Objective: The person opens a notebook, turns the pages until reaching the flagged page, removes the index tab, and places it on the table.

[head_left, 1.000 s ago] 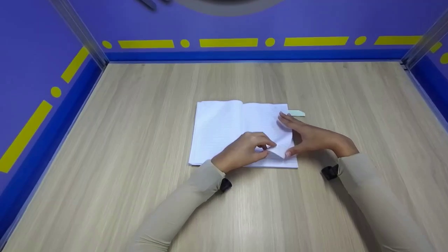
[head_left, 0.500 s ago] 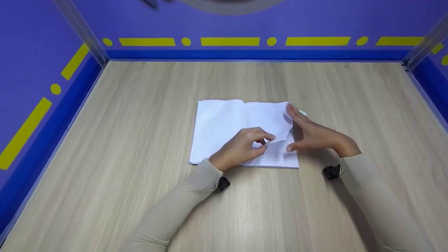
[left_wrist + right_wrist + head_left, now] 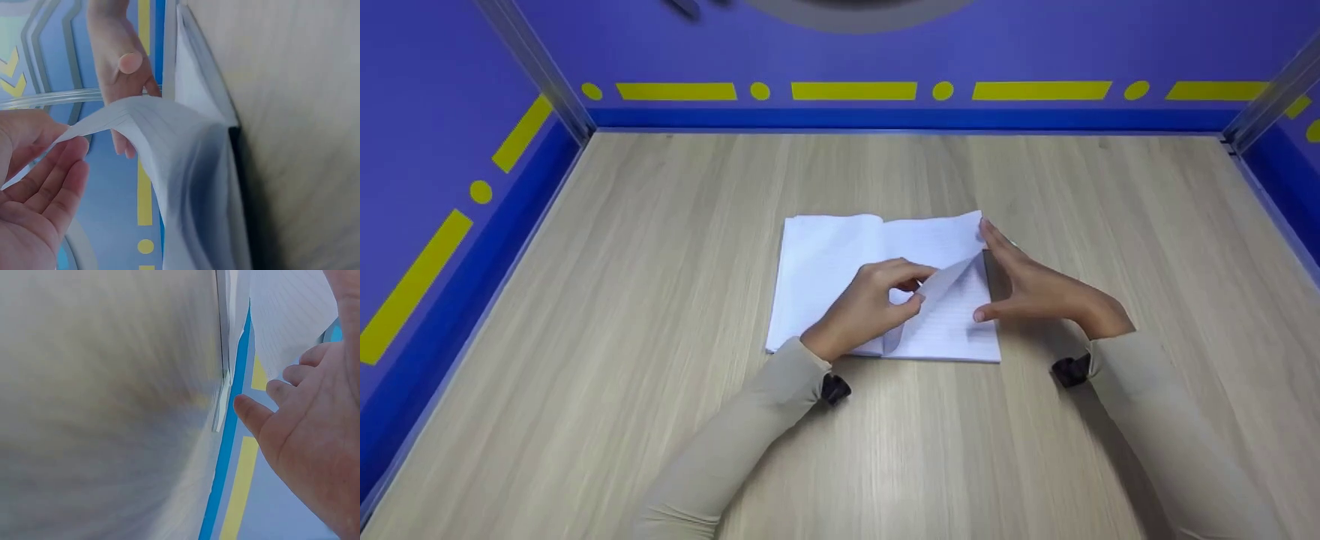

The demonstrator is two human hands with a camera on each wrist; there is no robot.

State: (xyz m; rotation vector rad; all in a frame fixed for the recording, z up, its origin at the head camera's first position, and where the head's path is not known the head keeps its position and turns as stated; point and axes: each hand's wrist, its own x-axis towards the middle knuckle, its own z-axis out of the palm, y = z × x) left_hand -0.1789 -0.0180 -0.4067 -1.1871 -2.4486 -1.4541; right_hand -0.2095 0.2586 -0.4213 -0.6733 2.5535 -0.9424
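- Left hand (image 3: 874,296): fingers curled, the thumb drawn close to them, pinching the lifted page (image 3: 949,279).
- Page: curved, raised off the sheets below; its far corner stands beside the right fingertips.
- Right hand (image 3: 1031,291): fingers extended, thumb spread wide from them, gripping nothing; contact between fingertips and page cannot be told.
- Notebook (image 3: 821,281): open, beneath the left fingers, with the right thumb at its outer edge.
- Tab (image 3: 221,410): pale, projecting from the notebook near the right fingertips.
- Tabletop (image 3: 660,300): wood-grained, beneath the notebook and both sets of fingers.
- Wall (image 3: 855,60): blue with yellow dashes, well beyond the fingers.
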